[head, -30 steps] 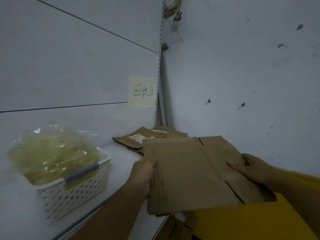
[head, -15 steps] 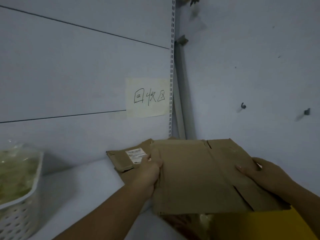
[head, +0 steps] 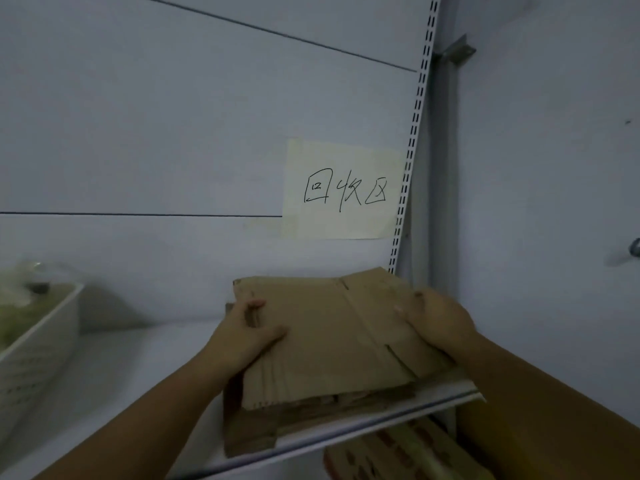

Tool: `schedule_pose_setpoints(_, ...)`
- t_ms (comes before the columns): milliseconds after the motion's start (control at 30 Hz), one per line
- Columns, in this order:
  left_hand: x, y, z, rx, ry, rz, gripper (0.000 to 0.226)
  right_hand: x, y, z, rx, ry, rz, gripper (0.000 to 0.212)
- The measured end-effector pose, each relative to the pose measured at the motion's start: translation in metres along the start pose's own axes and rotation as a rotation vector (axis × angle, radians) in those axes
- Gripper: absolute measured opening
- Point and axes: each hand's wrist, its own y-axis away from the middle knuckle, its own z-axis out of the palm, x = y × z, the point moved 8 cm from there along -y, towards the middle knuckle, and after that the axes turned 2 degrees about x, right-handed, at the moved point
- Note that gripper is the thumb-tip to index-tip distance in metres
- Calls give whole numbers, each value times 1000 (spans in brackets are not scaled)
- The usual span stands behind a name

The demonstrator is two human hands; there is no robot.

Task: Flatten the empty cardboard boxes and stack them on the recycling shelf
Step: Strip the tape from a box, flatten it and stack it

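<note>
I hold the flattened box (head: 332,337) by both side edges, left hand (head: 247,336) and right hand (head: 438,323) pinching it, over the stack (head: 249,431) on the shelf (head: 346,433). I should lower it flat, edges aligned, then press.

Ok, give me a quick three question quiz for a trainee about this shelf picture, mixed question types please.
1. True or false: both hands hold the flattened box.
2. The handwritten note is: A) on the basket, B) on the back panel, C) on the cardboard.
3. What lies under the held box on the shelf?

Key
1. True: left hand and right hand grip opposite edges.
2. B.
3. More flattened cardboard.
</note>
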Motion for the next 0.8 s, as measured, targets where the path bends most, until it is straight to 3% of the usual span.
schedule_pose_setpoints(67,-17,-15,12,-42,-311,-9,94,2,-15,14,32,86,-27,52)
schedule_pose_setpoints(133,-29,-22,17,13,-569,1,107,6,-18,41,18,194,-96,45)
schedule_pose_setpoints(233,-39,-25,15,73,-524,40,96,5,-17,73,16,124,-273,33)
schedule_pose_setpoints(400,-36,-20,16,92,-575,73,64,-1,-31,97,-127,41,-500,38)
schedule_pose_setpoints(633,-34,-9,19,-3,-582,-139,65,4,-29,109,-285,41,-481,63)
schedule_pose_setpoints(733,-21,1,18,-48,-767,-224,72,-7,-30,97,-317,83,-554,51)
schedule_pose_setpoints(800,0,14,12,-39,-986,-186,73,-19,-34,90,-462,154,-578,56)
